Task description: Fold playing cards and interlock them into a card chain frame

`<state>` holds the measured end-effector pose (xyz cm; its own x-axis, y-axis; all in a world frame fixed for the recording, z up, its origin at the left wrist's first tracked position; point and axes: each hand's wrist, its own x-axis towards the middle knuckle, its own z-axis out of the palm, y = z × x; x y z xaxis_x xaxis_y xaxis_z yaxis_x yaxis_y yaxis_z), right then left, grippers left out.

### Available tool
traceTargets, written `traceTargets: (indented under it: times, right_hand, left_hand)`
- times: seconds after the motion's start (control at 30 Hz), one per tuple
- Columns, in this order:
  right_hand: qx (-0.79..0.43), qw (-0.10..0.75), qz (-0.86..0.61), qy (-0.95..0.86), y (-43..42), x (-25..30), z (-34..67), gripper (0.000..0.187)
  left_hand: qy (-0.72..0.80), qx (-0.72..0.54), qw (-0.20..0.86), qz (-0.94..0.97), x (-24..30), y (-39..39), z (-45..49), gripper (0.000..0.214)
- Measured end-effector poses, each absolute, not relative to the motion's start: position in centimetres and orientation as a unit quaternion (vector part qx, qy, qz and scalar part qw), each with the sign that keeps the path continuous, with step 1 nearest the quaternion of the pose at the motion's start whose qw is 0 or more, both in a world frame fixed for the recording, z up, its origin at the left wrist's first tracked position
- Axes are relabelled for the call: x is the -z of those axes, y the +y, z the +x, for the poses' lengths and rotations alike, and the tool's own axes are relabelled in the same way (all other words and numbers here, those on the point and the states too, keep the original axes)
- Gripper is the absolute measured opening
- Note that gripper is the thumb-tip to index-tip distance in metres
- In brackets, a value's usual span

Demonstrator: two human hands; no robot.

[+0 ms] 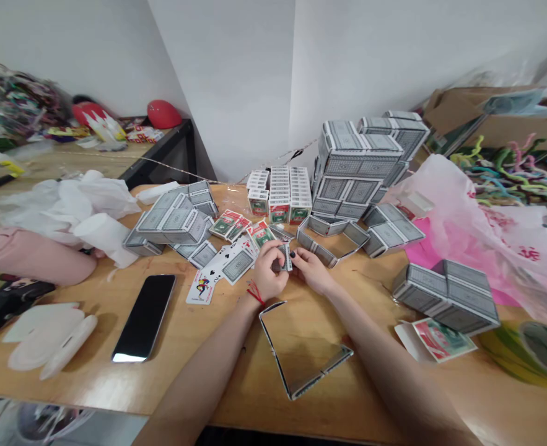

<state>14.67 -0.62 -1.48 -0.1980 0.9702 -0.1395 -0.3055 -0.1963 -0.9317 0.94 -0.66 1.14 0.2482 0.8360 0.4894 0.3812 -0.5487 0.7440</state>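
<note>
My left hand (270,271) is closed around a grey-backed playing card (281,264) that looks folded. The fingers of my right hand (311,269) pinch at the card's right edge, partly hiding it. Between my forearms lies an open frame of joined folded cards (280,371), and just beyond my right hand stands another card frame (322,244). Left of my left hand are loose playing cards (238,266), with a joker (202,289) face up. Red and green card boxes (229,224) lie behind them.
Stacked blocks built of cards (347,164) rise at the back right, beside rows of card packs (280,189). More card blocks (171,217) stand left, others (445,294) right. A phone (144,319), yellow tape roll (524,350) and pink plastic bag (463,204) lie around.
</note>
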Motion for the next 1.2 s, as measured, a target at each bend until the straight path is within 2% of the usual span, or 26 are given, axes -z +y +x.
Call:
traceTargets:
  times: [0.37,0.73,0.87,1.07,1.2]
  right_hand:
    - [-0.648,0.482,-0.408,-0.426,-0.6,1.6,14.5,0.031]
    - [-0.560,0.477,-0.459,-0.497,-0.8,0.5,14.5,0.031]
    - [-0.608,0.466,-0.429,-0.480,-0.9,0.4,14.7,0.030]
    - [-0.732,0.471,-0.341,-0.354,-1.1,0.0,14.5,0.032]
    - [-0.756,0.475,-0.324,-0.315,-1.2,-0.3,14.5,0.031]
  left_hand:
    - [0.404,-0.459,0.233,0.756,-1.2,-0.7,1.0,0.019]
    - [0.391,-0.454,0.242,0.763,-1.0,-0.6,1.0,0.022]
    - [0.387,-0.455,0.256,0.760,-1.0,-0.7,1.1,0.022]
    - [0.378,-0.446,0.269,0.766,-1.3,-0.7,1.1,0.021]
    - [0.370,-0.442,0.274,0.770,-1.4,-0.8,1.0,0.021]
